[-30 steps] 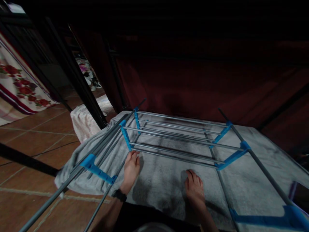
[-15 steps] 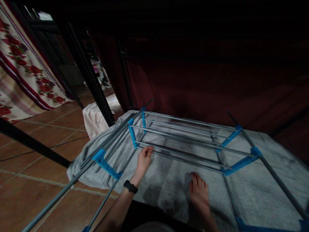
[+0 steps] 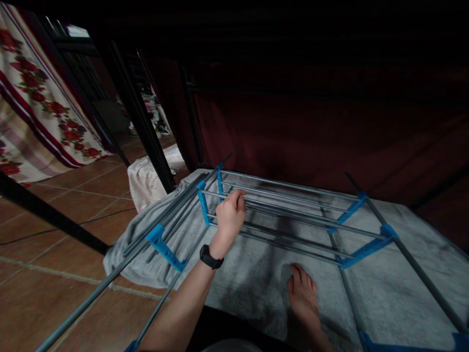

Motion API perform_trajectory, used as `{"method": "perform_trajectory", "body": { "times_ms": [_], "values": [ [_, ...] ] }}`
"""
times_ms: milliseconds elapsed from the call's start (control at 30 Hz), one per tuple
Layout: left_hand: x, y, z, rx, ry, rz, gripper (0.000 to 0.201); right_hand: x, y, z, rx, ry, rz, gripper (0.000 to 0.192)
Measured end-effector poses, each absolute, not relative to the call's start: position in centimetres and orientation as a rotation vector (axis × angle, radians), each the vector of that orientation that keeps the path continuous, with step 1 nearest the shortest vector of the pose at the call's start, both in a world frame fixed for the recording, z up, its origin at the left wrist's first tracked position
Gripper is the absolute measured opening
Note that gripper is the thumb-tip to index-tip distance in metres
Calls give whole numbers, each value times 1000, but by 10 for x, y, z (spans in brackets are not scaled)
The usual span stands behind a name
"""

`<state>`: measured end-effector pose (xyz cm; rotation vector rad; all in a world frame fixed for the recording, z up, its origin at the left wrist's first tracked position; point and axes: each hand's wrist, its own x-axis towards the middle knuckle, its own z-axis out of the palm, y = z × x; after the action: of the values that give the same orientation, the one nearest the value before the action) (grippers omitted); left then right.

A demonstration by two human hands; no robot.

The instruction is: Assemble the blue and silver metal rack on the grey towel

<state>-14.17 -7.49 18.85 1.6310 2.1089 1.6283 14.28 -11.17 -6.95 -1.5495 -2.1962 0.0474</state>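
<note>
My left hand (image 3: pixel 231 211), with a black watch (image 3: pixel 211 257) on the wrist, is over the left part of a rack of grey metal rods. Its fingers are closed around an upper front rod (image 3: pixel 278 207); the fingertips are partly hidden. Blue plastic end brackets carry these rods, a left bracket (image 3: pixel 202 203) beside my hand and a right bracket (image 3: pixel 368 249) at the far end. My right hand (image 3: pixel 303 292) rests on the grey blanket (image 3: pixel 256 278) in front of the rack, fingers apart and slightly bent. It holds nothing that I can see.
Loose grey tubes (image 3: pixel 166 217) lie on the blanket at the left. Another blue bracket (image 3: pixel 166 249) joins the left side tubes. Black frame posts (image 3: pixel 142 117) stand beyond, before a dark red curtain (image 3: pixel 293 132). Tiled floor (image 3: pixel 69 210) lies left, below a floral cloth (image 3: pixel 47 98).
My left hand has moved up and slightly right, from the lower front rod to an upper one. My right hand stays in the same place on the blanket.
</note>
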Motion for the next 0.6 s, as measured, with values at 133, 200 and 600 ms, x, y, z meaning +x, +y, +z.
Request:
{"method": "perform_trajectory", "body": {
  "times_ms": [133, 200, 600],
  "values": [
    [-144, -64, 225, 1724, 2147, 1604, 26, 143, -111, -70, -1549, -2196, 38, 44],
    [-150, -47, 239, 1785, 2106, 1599, 28, 143, -111, -71, -1549, -2192, 31, 44],
    [-269, 50, 321, 1917, 2224, 1174, 25, 147, -107, -84, -1512, -2170, 23, 40]
  ]
}}
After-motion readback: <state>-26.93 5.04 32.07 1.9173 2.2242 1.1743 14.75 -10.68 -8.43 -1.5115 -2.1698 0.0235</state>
